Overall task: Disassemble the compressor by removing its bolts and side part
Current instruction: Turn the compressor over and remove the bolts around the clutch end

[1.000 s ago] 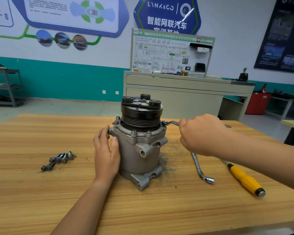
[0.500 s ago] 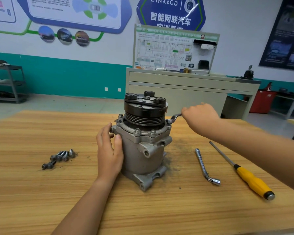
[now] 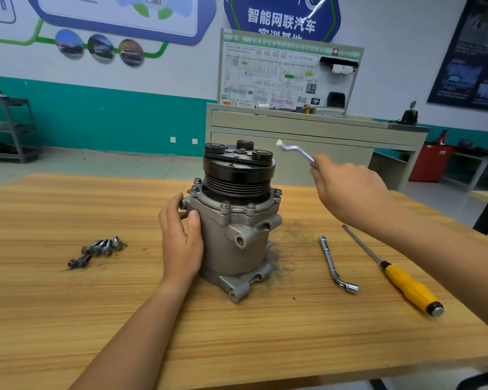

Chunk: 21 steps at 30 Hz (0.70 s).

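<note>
Wrench [image 3: 295, 150] is lifted off the flange bolt [image 3: 277, 192] since 0.5 s ago; your right hand [image 3: 347, 187] fingers grip its shank. Bolt lies below-left of those fingers, axis vertical. Left hand [image 3: 181, 237] grips the compressor [image 3: 234, 235], upright on tabletop [image 3: 68, 305].

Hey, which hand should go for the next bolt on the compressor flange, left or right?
Right, most likely. The right hand holds the wrench, raised just above the flange bolts; the left hand grips the compressor, steadying it.
</note>
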Each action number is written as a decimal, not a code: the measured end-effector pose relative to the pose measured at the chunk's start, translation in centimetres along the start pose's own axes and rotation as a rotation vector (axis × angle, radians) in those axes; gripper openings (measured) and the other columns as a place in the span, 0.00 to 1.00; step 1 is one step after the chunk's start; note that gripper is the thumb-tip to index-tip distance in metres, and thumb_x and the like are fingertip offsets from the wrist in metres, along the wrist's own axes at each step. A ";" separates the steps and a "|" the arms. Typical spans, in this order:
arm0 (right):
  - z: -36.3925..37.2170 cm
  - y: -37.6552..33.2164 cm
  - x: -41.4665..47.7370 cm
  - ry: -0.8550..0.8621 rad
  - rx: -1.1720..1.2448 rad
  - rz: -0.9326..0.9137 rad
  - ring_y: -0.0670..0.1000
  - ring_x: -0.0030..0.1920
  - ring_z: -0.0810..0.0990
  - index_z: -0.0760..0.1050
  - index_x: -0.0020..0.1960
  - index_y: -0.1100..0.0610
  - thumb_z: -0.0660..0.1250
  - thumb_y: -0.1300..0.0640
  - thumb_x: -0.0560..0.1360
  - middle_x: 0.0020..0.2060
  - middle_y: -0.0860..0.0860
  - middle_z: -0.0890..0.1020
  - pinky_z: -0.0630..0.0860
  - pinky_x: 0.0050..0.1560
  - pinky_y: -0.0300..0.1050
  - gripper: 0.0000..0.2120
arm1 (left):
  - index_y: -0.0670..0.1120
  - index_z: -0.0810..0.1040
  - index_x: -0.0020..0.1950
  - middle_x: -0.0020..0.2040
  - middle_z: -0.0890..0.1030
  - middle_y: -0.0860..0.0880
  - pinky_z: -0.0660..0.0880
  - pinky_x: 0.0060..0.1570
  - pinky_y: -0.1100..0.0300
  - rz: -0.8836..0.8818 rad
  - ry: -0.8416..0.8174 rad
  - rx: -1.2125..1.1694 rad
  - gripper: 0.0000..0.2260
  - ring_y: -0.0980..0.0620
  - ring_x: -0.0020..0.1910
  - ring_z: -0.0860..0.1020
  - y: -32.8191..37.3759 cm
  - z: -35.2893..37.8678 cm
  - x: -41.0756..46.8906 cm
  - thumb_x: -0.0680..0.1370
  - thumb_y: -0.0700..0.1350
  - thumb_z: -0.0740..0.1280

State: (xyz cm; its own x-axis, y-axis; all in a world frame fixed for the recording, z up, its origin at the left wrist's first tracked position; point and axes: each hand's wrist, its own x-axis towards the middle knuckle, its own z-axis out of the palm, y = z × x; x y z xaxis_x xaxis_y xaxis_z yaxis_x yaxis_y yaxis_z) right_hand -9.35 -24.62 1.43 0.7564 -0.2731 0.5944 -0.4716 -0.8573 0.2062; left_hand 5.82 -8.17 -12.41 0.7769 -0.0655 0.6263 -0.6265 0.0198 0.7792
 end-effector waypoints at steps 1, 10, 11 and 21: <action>-0.3 0.0 -0.7 -0.057 -0.033 -0.011 0.49 0.26 0.66 0.66 0.57 0.56 0.51 0.56 0.81 0.27 0.49 0.67 0.57 0.24 0.42 0.09 | 0.44 0.64 0.71 0.63 0.64 0.51 0.57 0.50 0.84 -0.001 0.002 0.001 0.24 0.73 0.53 0.64 0.1 -0.1 0.0 0.77 0.52 0.52; -2.2 -1.2 -2.0 -0.305 -0.245 -0.099 0.47 0.27 0.63 0.69 0.55 0.56 0.56 0.64 0.77 0.29 0.49 0.65 0.60 0.24 0.39 0.09 | 0.46 0.64 0.71 0.68 0.64 0.47 0.59 0.59 0.71 -0.016 0.003 0.012 0.18 0.68 0.57 0.63 -0.2 -0.4 -0.1 0.82 0.45 0.55; -2.5 -1.5 -2.0 -0.323 -0.264 -0.116 0.47 0.27 0.63 0.69 0.56 0.56 0.56 0.64 0.77 0.29 0.49 0.64 0.61 0.25 0.39 0.09 | 0.46 0.64 0.71 0.68 0.64 0.47 0.59 0.59 0.69 -0.018 0.001 0.012 0.18 0.67 0.58 0.63 -0.2 -0.4 -0.1 0.82 0.45 0.55; -3.1 -1.9 -1.2 -0.382 -0.403 -0.254 0.47 0.27 0.66 0.70 0.54 0.57 0.54 0.59 0.79 0.29 0.49 0.66 0.66 0.28 0.40 0.08 | 0.47 0.64 0.72 0.67 0.63 0.48 0.58 0.48 0.85 -0.038 -0.015 0.020 0.18 0.80 0.50 0.65 -0.2 -0.4 -0.1 0.82 0.44 0.55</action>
State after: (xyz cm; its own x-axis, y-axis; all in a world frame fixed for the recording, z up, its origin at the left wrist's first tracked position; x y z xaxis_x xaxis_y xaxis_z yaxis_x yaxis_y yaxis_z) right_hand -10.76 -21.31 2.76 0.9417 -0.2825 0.1828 -0.3329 -0.7038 0.6276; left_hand 5.90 -7.78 -12.67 0.7993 -0.0803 0.5955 -0.5976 -0.0028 0.8018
